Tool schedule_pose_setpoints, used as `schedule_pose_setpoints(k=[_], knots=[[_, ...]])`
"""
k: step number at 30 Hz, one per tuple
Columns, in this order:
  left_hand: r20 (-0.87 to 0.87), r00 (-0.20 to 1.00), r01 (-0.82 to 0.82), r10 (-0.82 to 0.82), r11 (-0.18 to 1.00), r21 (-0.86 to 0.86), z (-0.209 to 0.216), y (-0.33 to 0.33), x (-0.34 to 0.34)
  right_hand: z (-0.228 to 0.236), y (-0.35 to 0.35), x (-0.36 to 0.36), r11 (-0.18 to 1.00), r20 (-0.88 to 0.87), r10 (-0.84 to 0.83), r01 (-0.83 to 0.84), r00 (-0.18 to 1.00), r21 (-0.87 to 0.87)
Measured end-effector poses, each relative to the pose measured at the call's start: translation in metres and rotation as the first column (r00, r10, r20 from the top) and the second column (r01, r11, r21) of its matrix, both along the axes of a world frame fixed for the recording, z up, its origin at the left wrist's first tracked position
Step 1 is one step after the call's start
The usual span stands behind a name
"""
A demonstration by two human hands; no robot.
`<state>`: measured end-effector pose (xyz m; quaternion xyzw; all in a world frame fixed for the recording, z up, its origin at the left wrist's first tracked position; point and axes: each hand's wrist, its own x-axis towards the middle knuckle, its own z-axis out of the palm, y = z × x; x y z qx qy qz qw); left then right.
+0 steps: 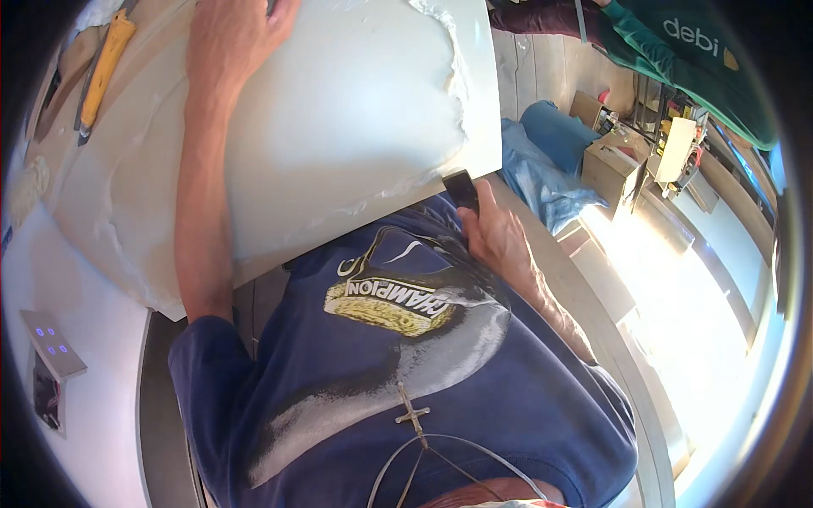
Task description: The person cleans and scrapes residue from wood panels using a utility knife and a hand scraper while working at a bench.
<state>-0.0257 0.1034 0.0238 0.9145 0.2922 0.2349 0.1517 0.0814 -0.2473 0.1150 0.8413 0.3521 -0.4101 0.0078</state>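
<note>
Both hands work: right hand [500,237] grips upright scraper [462,191], left hand [237,34] apparently flat on panel [356,127].

I work at a pale bench [51,169] that runs along my left side. A big white board [356,110] lies flat on it, smeared with ridges of white paste [453,63] along its far right edge, and my left hand [233,34] presses flat on the board's far end. Left of the board, a yellow-handled knife [103,69] rests on the bench top. The board's near edge juts past the bench toward my chest. Below the board on my right is a grey plank floor [542,72], where a blue cloth [542,182] and a cardboard box [611,161] lie.
</note>
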Motion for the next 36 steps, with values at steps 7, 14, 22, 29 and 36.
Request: schedule_pose_setpoints(k=[7, 14, 22, 29, 36], knots=[[-0.009, 0.999, -0.036, 0.036, 0.998, -0.056, 0.006, -0.009, -0.002, -0.006, -0.013, 0.0, 0.976, -0.17, -0.212, 0.218, 0.962, 0.013], [-0.005, 1.0, -0.022, 0.022, 0.999, -0.026, 0.001, -0.011, 0.003, -0.004, -0.012, 0.002, 0.971, 0.142, 0.234, -0.239, 0.962, 0.02], [-0.067, 0.998, -0.023, 0.022, 1.0, -0.016, -0.006, -0.018, 0.003, -0.006, -0.015, 0.012, 0.943, -0.244, -0.333, 0.328, 0.911, -0.062], [-0.083, 0.996, -0.014, 0.014, 1.0, 0.004, -0.011, -0.023, 0.009, -0.011, -0.026, 0.004, 0.999, 0.059, 0.028, -0.029, 0.998, 0.021], [-0.055, 0.998, -0.004, 0.003, 1.0, -0.02, -0.01, -0.028, 0.012, -0.009, -0.023, 0.016, 0.976, 0.087, 0.216, -0.211, 0.973, -0.056]])
